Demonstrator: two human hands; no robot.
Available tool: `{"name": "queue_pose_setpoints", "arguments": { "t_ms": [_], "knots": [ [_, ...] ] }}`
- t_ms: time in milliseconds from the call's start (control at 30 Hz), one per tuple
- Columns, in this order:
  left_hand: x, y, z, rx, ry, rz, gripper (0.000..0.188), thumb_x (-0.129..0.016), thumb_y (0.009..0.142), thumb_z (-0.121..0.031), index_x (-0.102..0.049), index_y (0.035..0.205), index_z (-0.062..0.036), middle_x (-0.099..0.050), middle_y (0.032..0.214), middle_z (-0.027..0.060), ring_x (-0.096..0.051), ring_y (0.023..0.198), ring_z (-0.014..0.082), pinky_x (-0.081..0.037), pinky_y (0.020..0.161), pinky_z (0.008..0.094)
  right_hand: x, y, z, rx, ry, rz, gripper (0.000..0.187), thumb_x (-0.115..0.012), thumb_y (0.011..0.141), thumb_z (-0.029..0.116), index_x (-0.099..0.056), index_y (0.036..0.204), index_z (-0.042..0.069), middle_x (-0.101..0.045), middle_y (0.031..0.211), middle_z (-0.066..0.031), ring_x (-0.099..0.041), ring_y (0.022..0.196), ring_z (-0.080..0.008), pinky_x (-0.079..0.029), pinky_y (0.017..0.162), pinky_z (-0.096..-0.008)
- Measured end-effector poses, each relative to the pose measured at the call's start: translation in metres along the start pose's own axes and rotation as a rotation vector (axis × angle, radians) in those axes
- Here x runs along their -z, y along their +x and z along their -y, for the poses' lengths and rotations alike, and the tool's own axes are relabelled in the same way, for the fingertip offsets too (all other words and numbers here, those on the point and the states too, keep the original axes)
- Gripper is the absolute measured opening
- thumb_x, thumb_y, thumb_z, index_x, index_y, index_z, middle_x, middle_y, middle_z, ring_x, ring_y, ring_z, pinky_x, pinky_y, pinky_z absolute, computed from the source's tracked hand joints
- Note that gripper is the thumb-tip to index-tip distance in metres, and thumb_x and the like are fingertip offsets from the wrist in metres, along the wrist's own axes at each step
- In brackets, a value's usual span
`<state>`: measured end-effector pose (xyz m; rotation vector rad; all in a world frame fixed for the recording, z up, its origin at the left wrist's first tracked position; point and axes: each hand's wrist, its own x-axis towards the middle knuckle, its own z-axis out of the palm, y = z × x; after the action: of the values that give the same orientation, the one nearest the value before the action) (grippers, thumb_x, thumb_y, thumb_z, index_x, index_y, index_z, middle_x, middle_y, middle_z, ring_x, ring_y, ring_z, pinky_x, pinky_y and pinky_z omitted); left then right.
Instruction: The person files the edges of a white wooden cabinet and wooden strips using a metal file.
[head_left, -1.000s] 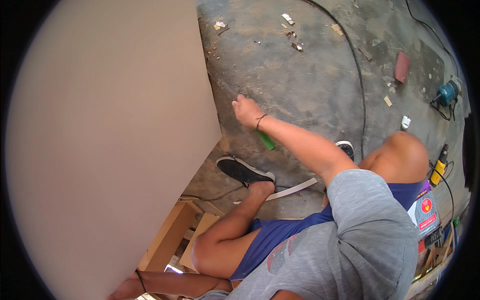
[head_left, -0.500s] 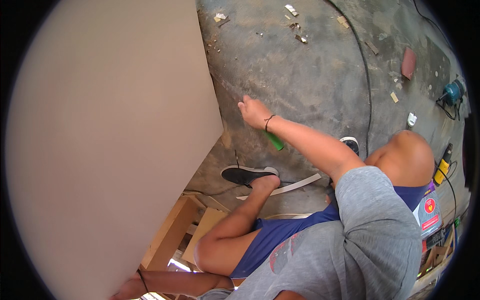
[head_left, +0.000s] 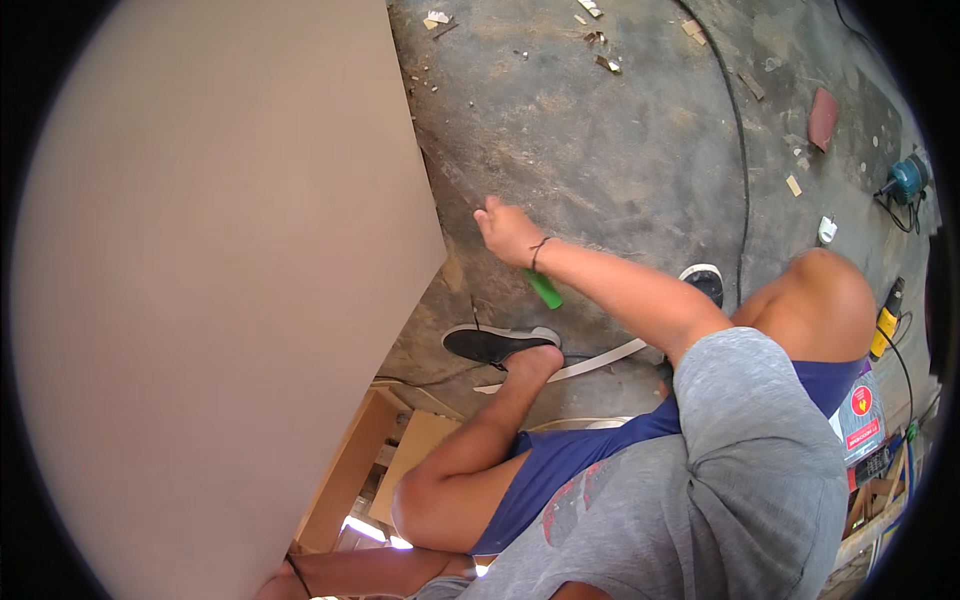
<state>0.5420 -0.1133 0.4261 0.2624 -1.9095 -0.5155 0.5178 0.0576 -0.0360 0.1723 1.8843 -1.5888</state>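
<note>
We see the green-handled tool (head_left: 543, 289) in the right hand (head_left: 508, 232), whose fingers are curled firmly around it; the handle's butt sticks out below the wrist, and a thin blade (head_left: 457, 183) runs out past the knuckles on the other side. The left hand (head_left: 271, 588) is well apart from it, low on the left by the lower edge of a large pale panel (head_left: 220, 280); the fingers are largely out of our sight, so we cannot tell how far they are spread or whether they grip anything.

The panel fills our whole left side and stands between us and anything beyond its edge. Under it we see a wooden frame (head_left: 350, 455). On the concrete floor (head_left: 620, 170) a black shoe (head_left: 490, 345) stands just below the tool, with a pale curved strip (head_left: 605, 357) near its heel. Farther right lie a black cable (head_left: 741, 160), a reddish piece (head_left: 823, 118), a white plug (head_left: 827, 230), a blue power tool (head_left: 908, 180) and a yellow-and-black tool (head_left: 886, 325).

The green-handled tool's long axis slants from lower right to upper left; its blade points at the panel's edge, though we cannot tell whether they touch
</note>
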Motion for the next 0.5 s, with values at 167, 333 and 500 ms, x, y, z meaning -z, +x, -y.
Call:
{"name": "queue_pose_setpoints", "arguments": {
  "t_ms": [167, 333, 500],
  "knots": [
    [0.0, 0.005, 0.0, 0.003, 0.005, -0.056, 0.066, -0.051, 0.084, -0.046, -0.034, 0.131, -0.0024, -0.036, 0.133, 0.014, -0.035, 0.122, 0.0303, -0.033, 0.101, 0.0475, -0.002, -0.005, 0.001, -0.008, 0.078, -0.029, 0.031, -0.04, 0.091, 0.027, -0.044, 0.092, -0.004, -0.056, 0.078, -0.0304, -0.053, 0.077, -0.0487, -0.04, 0.068, -0.0516],
    [0.014, 0.008, 0.006, 0.016, -0.037, 0.011, 0.067, -0.054, 0.082, -0.053, -0.04, 0.131, -0.0092, -0.035, 0.138, 0.0117, -0.028, 0.126, 0.0314, -0.021, 0.107, 0.0443, 0.006, -0.012, -0.019, 0.035, 0.048, 0.011, 0.03, -0.04, 0.092, 0.026, -0.043, 0.092, -0.004, -0.054, 0.073, -0.0291, -0.052, 0.073, -0.048, -0.04, 0.066, -0.0502],
    [0.007, 0.001, 0.007, -0.009, -0.024, 0.015, 0.066, -0.053, 0.083, -0.05, -0.038, 0.13, -0.0067, -0.036, 0.136, 0.0123, -0.032, 0.124, 0.0307, -0.026, 0.104, 0.045, 0.008, -0.009, -0.015, 0.025, 0.01, 0.066, 0.03, -0.04, 0.092, 0.026, -0.042, 0.092, -0.005, -0.054, 0.071, -0.0292, -0.052, 0.071, -0.0481, -0.04, 0.064, -0.0497]
  ]
}}
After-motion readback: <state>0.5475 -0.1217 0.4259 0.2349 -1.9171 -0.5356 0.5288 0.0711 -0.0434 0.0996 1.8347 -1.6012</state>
